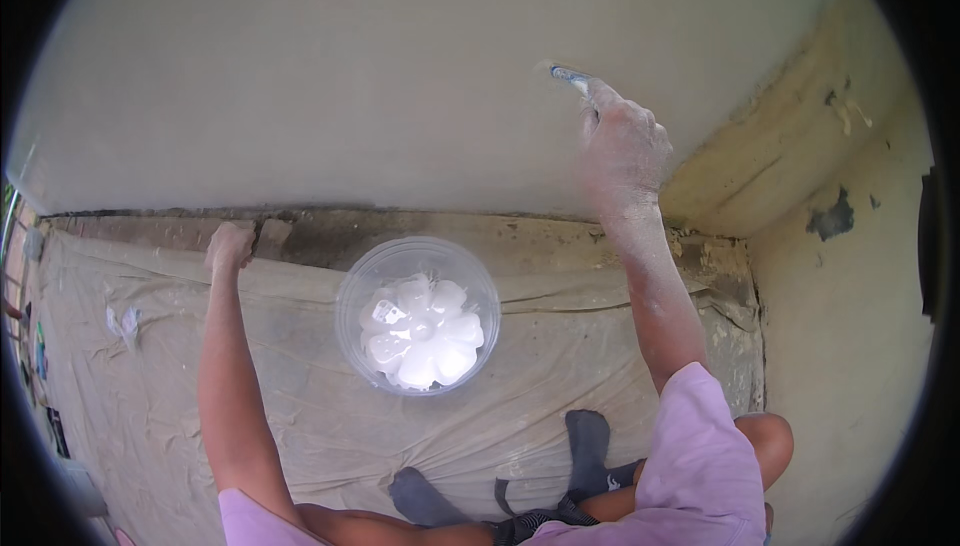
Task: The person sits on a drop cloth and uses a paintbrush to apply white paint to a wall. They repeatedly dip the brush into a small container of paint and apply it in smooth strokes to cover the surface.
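My right hand [626,141], coated in pale dust, grips a slim blue-and-white hand tool [570,76]. Its tip is against the plastered wall [322,80], and its exact kind is hard to tell. Low on the left, my left hand [231,244] is curled into a fist by the foot of the wall, with nothing visible in it. Between my arms stands a round clear plastic tub [491,313]. White liquid, perhaps paint, fills the petal-shaped hollows of its base and looks glossy.
A wrinkled plastic sheet [300,411] covers the floor under my socked feet [589,445]. On the right, a side wall [825,306] has a dark bare patch [832,214] and meets the front wall at a corner. A crumpled wrapper [124,324] lies at left.
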The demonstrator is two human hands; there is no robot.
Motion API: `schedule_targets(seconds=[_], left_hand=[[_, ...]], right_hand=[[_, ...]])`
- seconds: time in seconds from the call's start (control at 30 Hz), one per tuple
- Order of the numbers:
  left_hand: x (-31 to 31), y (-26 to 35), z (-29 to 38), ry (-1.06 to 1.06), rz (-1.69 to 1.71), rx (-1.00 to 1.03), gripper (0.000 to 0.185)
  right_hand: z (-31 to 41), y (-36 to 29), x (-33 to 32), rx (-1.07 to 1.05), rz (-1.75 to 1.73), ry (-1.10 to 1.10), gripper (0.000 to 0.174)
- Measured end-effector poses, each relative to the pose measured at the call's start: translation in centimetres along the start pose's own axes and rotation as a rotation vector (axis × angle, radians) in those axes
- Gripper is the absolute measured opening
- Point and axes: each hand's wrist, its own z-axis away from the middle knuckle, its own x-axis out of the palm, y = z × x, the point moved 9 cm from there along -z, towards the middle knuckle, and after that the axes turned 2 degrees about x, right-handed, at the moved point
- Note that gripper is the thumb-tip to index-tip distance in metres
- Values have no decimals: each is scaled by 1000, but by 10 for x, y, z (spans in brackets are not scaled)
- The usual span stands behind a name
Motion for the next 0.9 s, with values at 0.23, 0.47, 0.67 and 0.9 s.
schedule_targets(seconds=[0.23, 0.47, 0.67, 0.9], left_hand=[[1, -5, -1, 19, -6, -17, 25], [0, -26, -2, 10, 4, -20, 25], [0, -32, -4, 1, -6, -45, 25], [-4, -9, 5, 2, -6, -26, 26]], right_hand=[[72, -13, 69, 55, -67, -41, 43], [151, -23, 174, -95, 50, -171, 52], [181, -17, 233, -169, -12, -412, 50], [108, -7, 192, -124, -32, -469, 24]])
